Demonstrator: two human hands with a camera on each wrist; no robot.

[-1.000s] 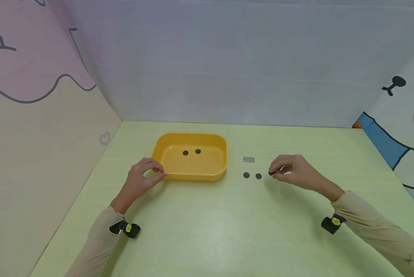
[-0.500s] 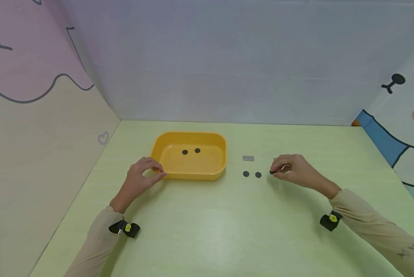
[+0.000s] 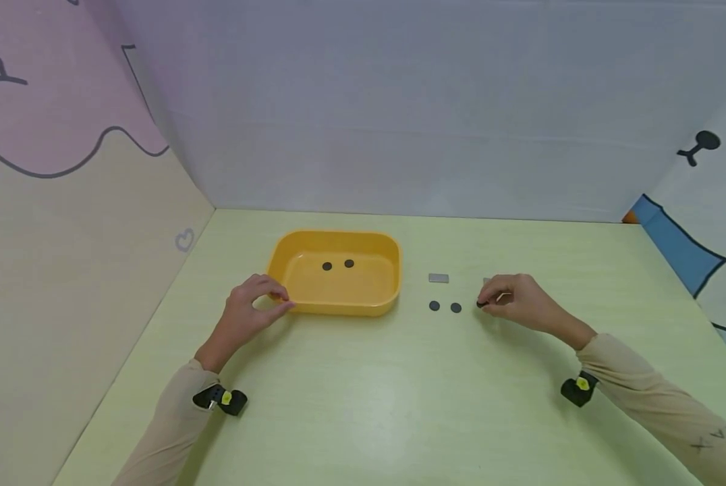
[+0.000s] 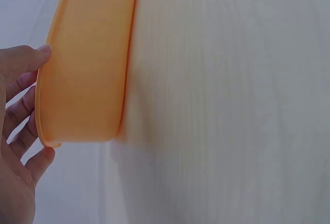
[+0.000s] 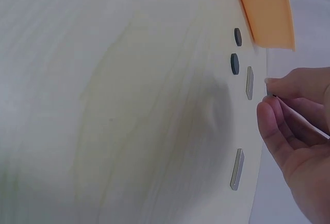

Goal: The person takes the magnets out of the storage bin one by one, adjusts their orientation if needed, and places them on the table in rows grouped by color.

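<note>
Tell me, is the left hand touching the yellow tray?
Touching. The left wrist view shows the left hand with thumb and fingertips on the corner rim of the yellow tray; the head view agrees.

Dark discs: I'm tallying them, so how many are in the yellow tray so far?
Two dark round discs lie in the yellow plastic tray, steadied by the left hand. The right hand pinches a third disc. Two more and two grey bars remain on the table.

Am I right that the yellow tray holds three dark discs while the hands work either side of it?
Not quite. The head view shows the yellow tray holding two dark discs, not three. The hands, left and right, are as stated.
</note>
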